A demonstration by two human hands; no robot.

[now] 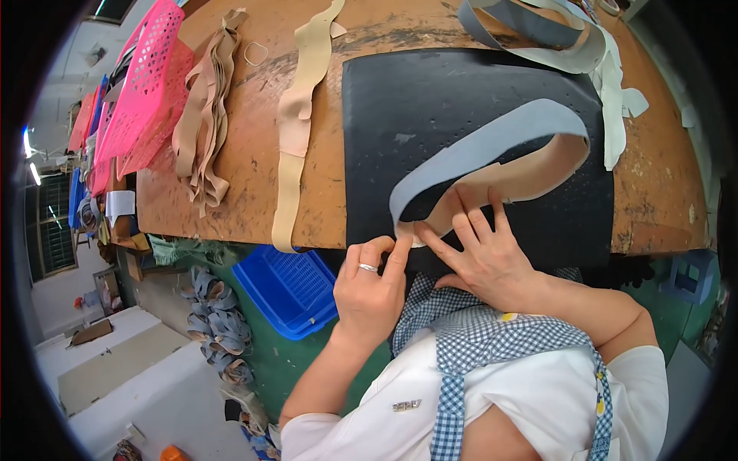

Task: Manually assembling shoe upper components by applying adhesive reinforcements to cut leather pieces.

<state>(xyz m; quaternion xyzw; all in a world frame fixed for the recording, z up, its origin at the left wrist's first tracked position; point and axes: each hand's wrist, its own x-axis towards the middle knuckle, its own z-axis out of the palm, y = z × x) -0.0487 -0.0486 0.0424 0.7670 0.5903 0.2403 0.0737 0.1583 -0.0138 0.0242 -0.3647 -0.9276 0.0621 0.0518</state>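
Note:
A looped strip [492, 146], blue-grey on its outer face and tan on its inner one, stands on edge on a black mat [377, 100]. It looks like leather or fabric. My left hand [370, 288], with a ring on one finger, is curled and pinches the loop's near left end at the mat's front edge. There, a small whitish piece shows between the hands. Fingers spread, my right hand [488, 253] touches the loop's tan inner face, with one fingertip close to the left hand's pinch. The fingertips partly cover the joined end.
A tan pieced strip [292, 169] and a bundle of tan strips [207, 115] lie left on the wooden table [254, 92]. Beyond them stands a pink basket [150, 84]. Grey strips [569, 58] lie far right. Below the table are a blue basket [288, 288] and rolled strips [219, 323].

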